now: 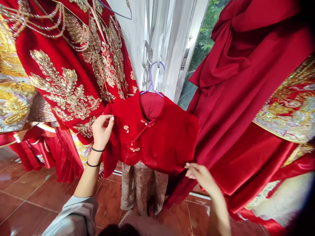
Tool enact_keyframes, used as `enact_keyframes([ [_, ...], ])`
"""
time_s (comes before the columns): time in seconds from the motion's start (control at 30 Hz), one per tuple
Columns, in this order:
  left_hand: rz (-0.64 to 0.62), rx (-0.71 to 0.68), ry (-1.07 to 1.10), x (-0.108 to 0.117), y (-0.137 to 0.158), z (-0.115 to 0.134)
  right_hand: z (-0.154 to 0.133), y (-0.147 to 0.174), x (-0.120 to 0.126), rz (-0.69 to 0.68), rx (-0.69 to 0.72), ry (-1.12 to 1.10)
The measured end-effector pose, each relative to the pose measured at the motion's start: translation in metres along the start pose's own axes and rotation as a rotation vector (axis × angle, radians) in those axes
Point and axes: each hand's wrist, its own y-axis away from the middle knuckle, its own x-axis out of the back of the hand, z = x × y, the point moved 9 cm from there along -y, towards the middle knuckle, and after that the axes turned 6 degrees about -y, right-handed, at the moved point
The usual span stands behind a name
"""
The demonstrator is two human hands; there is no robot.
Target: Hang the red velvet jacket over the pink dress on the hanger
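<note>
A short red velvet jacket (162,144) hangs on a purple hanger (151,77) in the middle of the head view. It has a slanted front edge, and small gold beaded ornaments (126,128) sit on its left half. My left hand (100,131) is at the jacket's left sleeve near the shoulder, thumb and fingers pinched together at the cloth. Lower down, my right hand (199,175) pinches the edge of the jacket's right sleeve near the hem. The fabric spreads between both hands.
Red garments with gold embroidery (66,88) hang close on the left. A long dark red dress (226,98) with a large bow hangs on the right. Behind is a white metal door frame (169,49). Shiny patterned beige fabric (141,190) shows below the jacket, above the tiled floor (31,196).
</note>
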Motion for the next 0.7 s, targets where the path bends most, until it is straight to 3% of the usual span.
enact_keyframes([
  [0.07,0.074,-0.006,-0.086,0.005,-0.003,0.004,-0.064,0.004,0.038,0.128,0.184,-0.103],
  [0.13,0.095,0.021,-0.158,-0.004,-0.002,0.013,-0.131,0.012,0.07,0.436,0.427,-0.069],
  [0.17,0.083,0.048,-0.188,-0.014,0.0,0.017,-0.162,0.016,0.073,0.572,0.553,0.009],
  [0.23,0.017,0.106,-0.226,-0.038,0.007,0.025,-0.209,0.012,0.045,0.708,0.72,0.258],
  [0.27,-0.015,0.133,-0.231,-0.048,0.01,0.027,-0.219,0.002,0.02,0.706,0.723,0.379],
  [0.33,-0.027,0.172,-0.212,-0.06,0.014,0.023,-0.214,-0.022,-0.027,0.7,0.597,0.519],
  [0.4,0.008,0.176,-0.169,-0.056,0.012,0.01,-0.19,-0.04,-0.06,0.674,0.445,0.588],
  [0.47,0.016,0.14,-0.095,-0.045,0.003,-0.007,-0.166,-0.046,-0.061,0.713,0.348,0.576],
  [0.53,-0.003,0.088,-0.005,-0.03,-0.013,-0.024,-0.154,-0.047,-0.03,0.765,0.379,0.485],
  [0.6,-0.004,0.058,0.073,-0.011,-0.037,-0.039,-0.158,-0.056,0.02,0.737,0.515,0.306],
  [0.67,-0.07,0.074,0.18,-0.004,-0.064,-0.052,-0.165,-0.084,0.072,0.593,0.594,0.03],
  [0.7,-0.148,0.112,0.275,-0.009,-0.075,-0.058,-0.164,-0.108,0.088,0.449,0.527,-0.105],
])
